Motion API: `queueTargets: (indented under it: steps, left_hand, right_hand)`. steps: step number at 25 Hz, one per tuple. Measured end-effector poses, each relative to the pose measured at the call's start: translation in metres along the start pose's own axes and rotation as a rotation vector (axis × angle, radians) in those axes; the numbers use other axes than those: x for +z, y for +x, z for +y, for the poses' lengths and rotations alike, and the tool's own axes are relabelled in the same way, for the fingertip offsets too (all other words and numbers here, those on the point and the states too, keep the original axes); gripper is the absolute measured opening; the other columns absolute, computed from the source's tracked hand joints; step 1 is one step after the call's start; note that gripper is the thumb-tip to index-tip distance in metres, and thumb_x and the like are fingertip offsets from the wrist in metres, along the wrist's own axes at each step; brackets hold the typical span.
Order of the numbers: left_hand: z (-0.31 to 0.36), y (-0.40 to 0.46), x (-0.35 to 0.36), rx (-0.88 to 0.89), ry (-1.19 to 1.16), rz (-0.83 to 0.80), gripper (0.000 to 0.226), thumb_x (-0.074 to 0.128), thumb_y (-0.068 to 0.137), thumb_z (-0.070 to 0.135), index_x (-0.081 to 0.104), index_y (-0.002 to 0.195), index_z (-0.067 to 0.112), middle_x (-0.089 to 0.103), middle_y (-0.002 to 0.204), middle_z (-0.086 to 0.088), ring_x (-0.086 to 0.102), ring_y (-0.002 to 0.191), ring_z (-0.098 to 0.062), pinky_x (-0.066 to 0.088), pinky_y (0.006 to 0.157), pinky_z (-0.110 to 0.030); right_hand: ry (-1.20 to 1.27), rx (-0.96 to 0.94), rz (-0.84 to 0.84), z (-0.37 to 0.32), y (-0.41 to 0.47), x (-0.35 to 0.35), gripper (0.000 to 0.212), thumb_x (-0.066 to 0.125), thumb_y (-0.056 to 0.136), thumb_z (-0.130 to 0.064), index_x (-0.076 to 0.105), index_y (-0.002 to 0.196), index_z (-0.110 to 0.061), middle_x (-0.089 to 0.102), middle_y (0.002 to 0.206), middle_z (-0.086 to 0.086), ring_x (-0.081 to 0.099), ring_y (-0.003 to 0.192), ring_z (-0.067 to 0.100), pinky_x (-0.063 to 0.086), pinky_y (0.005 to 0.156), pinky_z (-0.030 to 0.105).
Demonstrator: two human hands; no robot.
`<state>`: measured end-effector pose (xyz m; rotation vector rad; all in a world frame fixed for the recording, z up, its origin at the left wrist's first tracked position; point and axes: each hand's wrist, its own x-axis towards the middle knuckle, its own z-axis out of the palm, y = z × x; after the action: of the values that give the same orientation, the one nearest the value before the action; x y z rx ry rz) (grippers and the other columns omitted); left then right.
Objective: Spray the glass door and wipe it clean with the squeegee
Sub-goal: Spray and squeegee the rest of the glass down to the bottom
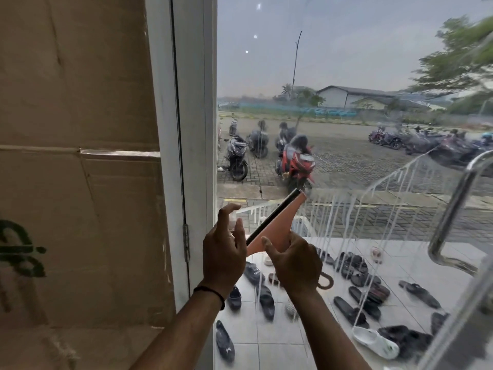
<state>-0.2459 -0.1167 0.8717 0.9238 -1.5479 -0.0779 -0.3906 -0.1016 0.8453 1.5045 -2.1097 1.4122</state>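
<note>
The glass door [346, 76] fills the right of the view, with white foam streaks running down its lower half. My right hand [293, 265] grips a pink squeegee [277, 228] with a black rubber blade, tilted up to the right against the glass. My left hand [222, 252] holds a small clear spray bottle [234, 220], its index finger on the top. The bottle is mostly hidden by the fingers. Both hands are close together near the door's left edge.
The white door frame [192, 129] with a hinge [186, 244] stands left of the glass. Cardboard [80, 156] covers the panel at the far left. A chrome door handle [453, 209] sits at the right. Outside are several sandals and parked motorbikes.
</note>
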Motion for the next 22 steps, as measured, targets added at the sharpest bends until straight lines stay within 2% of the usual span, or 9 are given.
queueTargets:
  steps: [7,10,12,16,18,20,22]
  left_hand:
    - [-0.002,-0.014,0.019,-0.048,0.035,0.007,0.016,0.054,0.103,0.010,0.057,0.118,0.010,0.030,0.050,0.014,0.035,0.042,-0.002,0.022,0.049,-0.011]
    - [0.003,-0.020,0.031,-0.070,0.037,0.012,0.018,0.054,0.103,0.010,0.057,0.121,0.011,0.030,0.051,0.015,0.036,0.043,-0.001,0.024,0.050,-0.013]
    - [0.014,-0.016,0.042,-0.038,0.029,0.017,0.018,0.054,0.103,0.011,0.057,0.121,0.012,0.031,0.051,0.013,0.036,0.043,-0.003,0.024,0.049,-0.011]
    - [0.042,-0.009,0.071,0.039,-0.045,-0.004,0.014,0.053,0.103,0.011,0.055,0.117,0.012,0.044,0.052,0.006,0.043,0.045,-0.008,0.033,0.046,-0.023]
    - [0.054,-0.008,0.087,0.063,-0.049,0.003,0.016,0.053,0.103,0.011,0.056,0.118,0.011,0.043,0.053,0.003,0.041,0.045,-0.009,0.033,0.046,-0.025]
    - [0.066,-0.007,0.103,0.073,-0.064,0.004,0.018,0.053,0.102,0.010,0.057,0.120,0.009,0.041,0.052,0.004,0.038,0.044,-0.008,0.030,0.047,-0.022]
    - [0.074,-0.008,0.114,0.074,-0.070,-0.010,0.017,0.053,0.101,0.010,0.057,0.117,0.008,0.039,0.051,0.006,0.035,0.043,-0.006,0.026,0.048,-0.019]
  right_hand:
    - [-0.073,-0.041,-0.029,0.045,0.001,-0.020,0.048,0.063,0.080,-0.068,0.069,0.092,-0.022,0.075,0.082,-0.008,0.073,0.074,0.020,0.052,0.064,0.026]
    - [-0.065,-0.075,-0.060,0.061,0.011,-0.023,0.049,0.063,0.080,-0.068,0.068,0.093,-0.022,0.075,0.082,-0.007,0.072,0.073,0.021,0.056,0.065,0.030]
    - [-0.045,-0.080,-0.063,0.071,0.018,-0.027,0.049,0.064,0.080,-0.068,0.068,0.092,-0.021,0.075,0.082,-0.006,0.073,0.073,0.022,0.056,0.065,0.030]
    - [-0.057,-0.105,-0.059,0.085,0.033,-0.039,0.050,0.063,0.079,-0.069,0.067,0.090,-0.020,0.075,0.082,-0.006,0.073,0.073,0.019,0.055,0.064,0.028]
    - [-0.083,-0.116,-0.050,0.094,0.043,-0.047,0.050,0.061,0.078,-0.070,0.067,0.090,-0.022,0.075,0.081,-0.007,0.072,0.073,0.019,0.049,0.061,0.024]
    - [-0.110,-0.130,-0.028,0.105,0.052,-0.059,0.051,0.060,0.077,-0.071,0.067,0.089,-0.022,0.075,0.080,-0.007,0.072,0.073,0.019,0.042,0.059,0.023]
    - [-0.120,-0.150,-0.022,0.113,0.057,-0.068,0.052,0.057,0.076,-0.072,0.066,0.089,-0.023,0.074,0.079,-0.007,0.072,0.072,0.018,0.043,0.059,0.022]
